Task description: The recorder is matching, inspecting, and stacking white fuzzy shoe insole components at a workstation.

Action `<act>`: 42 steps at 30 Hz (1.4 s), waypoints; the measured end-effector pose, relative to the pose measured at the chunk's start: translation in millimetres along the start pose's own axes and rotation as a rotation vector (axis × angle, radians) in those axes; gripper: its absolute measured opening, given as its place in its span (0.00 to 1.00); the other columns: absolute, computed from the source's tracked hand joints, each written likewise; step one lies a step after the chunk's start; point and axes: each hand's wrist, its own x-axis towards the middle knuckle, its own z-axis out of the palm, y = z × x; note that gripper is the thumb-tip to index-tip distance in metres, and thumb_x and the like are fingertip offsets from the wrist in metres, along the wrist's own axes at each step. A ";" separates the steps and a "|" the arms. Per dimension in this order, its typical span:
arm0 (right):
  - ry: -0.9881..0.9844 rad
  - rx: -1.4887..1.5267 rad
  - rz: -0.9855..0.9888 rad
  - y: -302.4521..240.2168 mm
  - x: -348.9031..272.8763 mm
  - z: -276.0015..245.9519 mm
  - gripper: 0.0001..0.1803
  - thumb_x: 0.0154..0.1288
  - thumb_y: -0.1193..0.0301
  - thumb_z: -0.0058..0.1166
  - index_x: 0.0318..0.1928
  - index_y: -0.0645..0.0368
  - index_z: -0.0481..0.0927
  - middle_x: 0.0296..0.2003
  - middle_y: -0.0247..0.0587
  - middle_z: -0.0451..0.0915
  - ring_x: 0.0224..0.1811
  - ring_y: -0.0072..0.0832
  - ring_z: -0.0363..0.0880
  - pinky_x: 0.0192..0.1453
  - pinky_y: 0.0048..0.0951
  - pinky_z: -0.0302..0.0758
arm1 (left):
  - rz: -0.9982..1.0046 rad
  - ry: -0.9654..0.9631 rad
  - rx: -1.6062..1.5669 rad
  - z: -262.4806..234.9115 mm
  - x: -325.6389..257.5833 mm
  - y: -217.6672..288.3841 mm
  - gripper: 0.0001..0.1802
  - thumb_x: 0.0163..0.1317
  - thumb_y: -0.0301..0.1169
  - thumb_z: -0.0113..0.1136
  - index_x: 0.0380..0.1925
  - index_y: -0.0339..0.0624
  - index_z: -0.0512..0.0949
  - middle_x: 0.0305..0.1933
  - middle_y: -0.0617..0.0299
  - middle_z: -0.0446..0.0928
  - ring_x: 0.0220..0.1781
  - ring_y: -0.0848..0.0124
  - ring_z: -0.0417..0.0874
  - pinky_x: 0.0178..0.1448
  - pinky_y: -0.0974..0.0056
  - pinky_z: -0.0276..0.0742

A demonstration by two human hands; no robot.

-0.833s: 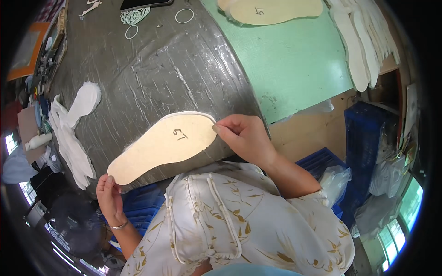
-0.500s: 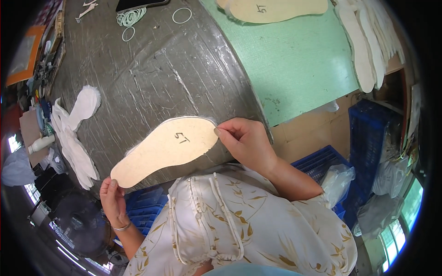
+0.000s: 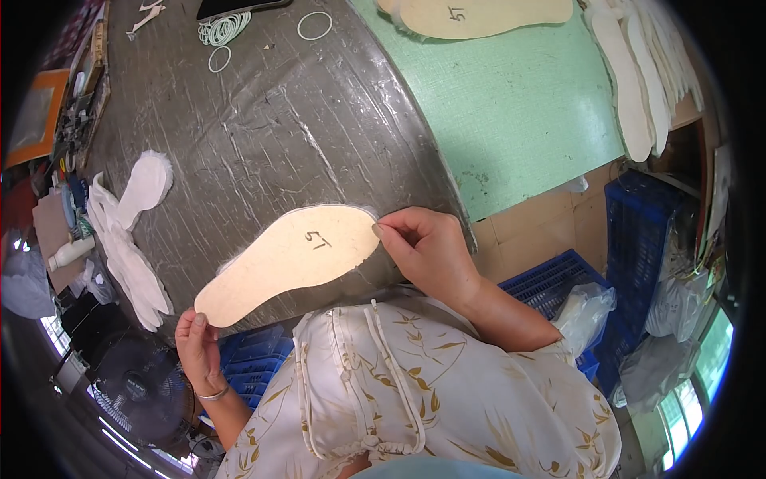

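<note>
Desk (image 3: pixel 263 136) — a grey, scuffed, film-covered surface, with a pale green mat (image 3: pixel 519 120) laid over its right part. At its near edge lies a tan insole board (image 3: pixel 291 259), flat, wide forepart to the right and narrow heel to the lower left, a fringe of white fleece showing round its outline. The right hand (image 3: pixel 427 251) pinches the forepart edge between thumb and forefinger, a narrow grip closed on the rim. The left hand (image 3: pixel 198 347) sits at the heel tip below the desk edge, fingers curled against the end of the board; whether it clasps the board or only steadies it cannot be told.

Judged from this, the step in hand is the aligning or pressing-down of the board on its fleece layer, held at both ends. The next move would call for keeping the two ends steady so that the layers do not slip, and working along the edge evenly.

A stack of white fleece insole cut-outs (image 3: pixel 132 231) lies well apart at the left of the desk; a second tan board (image 3: pixel 479 16) rests at the top of the green mat; long white insole pieces (image 3: pixel 638 88) fan out at upper right. Smallest — white rubber rings (image 3: pixel 315 25) near the far edge.
</note>
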 end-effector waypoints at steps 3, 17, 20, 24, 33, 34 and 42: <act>0.017 -0.010 -0.006 -0.5 -0.6 0.8 0.06 0.60 0.73 0.62 0.34 0.64 0.85 0.27 0.48 0.84 0.25 0.37 0.83 0.31 0.30 0.77 | -0.009 -0.012 -0.004 -0.3 -1.3 -2.3 0.06 0.64 0.29 0.64 0.38 0.39 0.79 0.36 0.62 0.82 0.30 0.78 0.76 0.32 0.73 0.68; 0.110 -0.042 -0.024 5.0 -1.3 11.7 0.08 0.61 0.72 0.63 0.35 0.66 0.85 0.25 0.46 0.84 0.24 0.26 0.82 0.31 0.27 0.77 | -0.012 0.001 0.047 0.6 1.2 -5.5 0.06 0.65 0.28 0.61 0.38 0.38 0.77 0.34 0.62 0.79 0.30 0.77 0.75 0.31 0.72 0.69; 0.098 -0.065 0.080 0.1 -1.1 8.3 0.09 0.62 0.71 0.63 0.36 0.67 0.85 0.23 0.42 0.84 0.25 0.19 0.79 0.32 0.24 0.76 | -0.017 0.012 0.062 9.1 8.1 -5.7 0.06 0.65 0.27 0.62 0.38 0.38 0.77 0.30 0.65 0.78 0.27 0.79 0.75 0.29 0.73 0.68; 0.076 -0.065 0.086 -2.1 1.8 10.6 0.11 0.63 0.70 0.62 0.36 0.68 0.85 0.22 0.36 0.82 0.20 0.16 0.76 0.25 0.22 0.72 | 0.005 0.029 0.070 11.8 10.8 -5.4 0.06 0.64 0.27 0.63 0.39 0.37 0.78 0.28 0.65 0.79 0.27 0.80 0.75 0.29 0.75 0.68; 0.086 -0.057 0.069 -2.0 1.2 9.9 0.15 0.61 0.66 0.64 0.36 0.69 0.84 0.20 0.30 0.77 0.16 0.14 0.71 0.18 0.18 0.69 | 0.183 -0.037 0.012 18.3 22.2 -14.1 0.21 0.58 0.30 0.70 0.48 0.37 0.73 0.33 0.62 0.81 0.31 0.79 0.77 0.30 0.74 0.67; 0.094 -0.079 0.059 -2.9 0.2 10.7 0.15 0.60 0.65 0.64 0.36 0.68 0.84 0.20 0.30 0.77 0.16 0.14 0.71 0.19 0.19 0.69 | 0.203 -0.038 0.022 18.8 22.0 -13.5 0.24 0.57 0.31 0.71 0.50 0.37 0.71 0.34 0.62 0.81 0.32 0.79 0.77 0.31 0.74 0.67; 0.117 -0.205 -0.028 2.8 1.3 13.6 0.16 0.60 0.64 0.65 0.36 0.67 0.84 0.21 0.30 0.76 0.17 0.15 0.71 0.19 0.20 0.70 | 0.241 -0.062 -0.012 12.4 41.6 -44.0 0.24 0.56 0.32 0.72 0.48 0.38 0.71 0.33 0.62 0.81 0.32 0.78 0.77 0.30 0.74 0.67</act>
